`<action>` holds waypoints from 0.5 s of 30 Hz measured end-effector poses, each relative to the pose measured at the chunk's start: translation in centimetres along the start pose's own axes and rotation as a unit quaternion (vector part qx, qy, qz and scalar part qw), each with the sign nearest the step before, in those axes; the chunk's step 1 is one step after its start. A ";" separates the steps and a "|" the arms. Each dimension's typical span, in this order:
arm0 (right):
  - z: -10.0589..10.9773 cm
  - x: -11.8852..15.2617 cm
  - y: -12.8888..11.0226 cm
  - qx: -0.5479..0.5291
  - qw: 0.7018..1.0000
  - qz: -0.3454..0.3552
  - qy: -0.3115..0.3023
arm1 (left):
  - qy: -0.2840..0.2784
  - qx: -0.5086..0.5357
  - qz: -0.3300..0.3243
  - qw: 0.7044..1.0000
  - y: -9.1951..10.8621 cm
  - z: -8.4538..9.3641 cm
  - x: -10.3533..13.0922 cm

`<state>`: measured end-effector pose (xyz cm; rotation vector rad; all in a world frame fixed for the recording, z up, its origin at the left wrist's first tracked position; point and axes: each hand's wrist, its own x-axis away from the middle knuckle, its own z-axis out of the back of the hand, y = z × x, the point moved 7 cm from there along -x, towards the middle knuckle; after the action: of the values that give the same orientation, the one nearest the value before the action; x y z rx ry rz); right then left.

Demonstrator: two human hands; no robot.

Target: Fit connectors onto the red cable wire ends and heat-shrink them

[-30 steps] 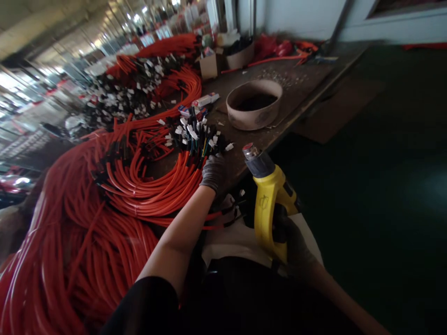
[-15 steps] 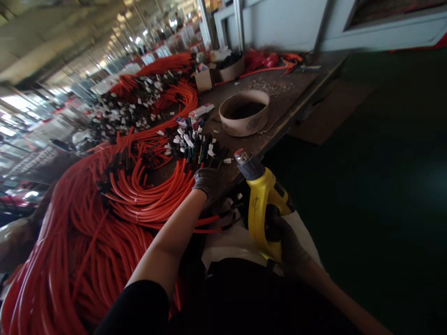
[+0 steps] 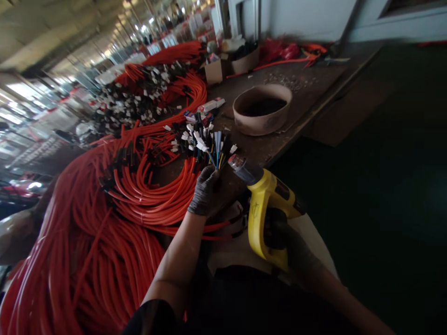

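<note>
My left hand (image 3: 204, 190), in a grey glove, pinches thin coloured wires (image 3: 218, 156) at the end of an orange cable bundle (image 3: 157, 204). White connectors (image 3: 200, 142) and black sleeves cluster just beyond its fingertips. Wrapped round the handle of a yellow heat gun (image 3: 260, 211) is my gloved right hand (image 3: 291, 244). The gun's metal nozzle (image 3: 237, 162) points up and left, close to the right side of the wires and not touching my left hand.
A round cardboard ring (image 3: 261, 109) stands on the dark table (image 3: 321, 88). Long orange cables (image 3: 87, 260) fill the left side. Behind are more cables with connectors, a small carton (image 3: 213, 70) and red plastic (image 3: 279, 49).
My left hand has lifted and turned upright, with coloured wires now showing above its fingers. The heat gun's nozzle has come nearer to the wires. The view has shifted slightly.
</note>
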<state>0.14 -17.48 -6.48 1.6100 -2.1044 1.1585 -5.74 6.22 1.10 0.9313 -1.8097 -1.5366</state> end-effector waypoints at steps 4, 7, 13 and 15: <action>0.1 -1.5 0.5 -0.007 1.000 -0.018 0.011 | 0.027 0.034 -0.013 0.999 -0.6 0.0 0.2; 0.3 -1.8 0.4 0.008 1.000 -0.014 0.021 | 0.042 0.046 -0.005 0.998 -0.9 -0.1 0.1; 0.7 -2.0 -0.3 0.035 0.998 0.019 0.040 | 0.042 0.069 0.040 0.996 -1.4 -0.2 0.0; 0.8 -2.2 -0.5 0.040 0.998 0.029 0.044 | 0.032 0.065 0.040 0.997 -1.4 -0.4 0.0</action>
<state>1.57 -16.56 -8.20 1.5117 -2.0861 1.3239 -5.24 5.81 -0.17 0.9458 -1.8961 -1.3384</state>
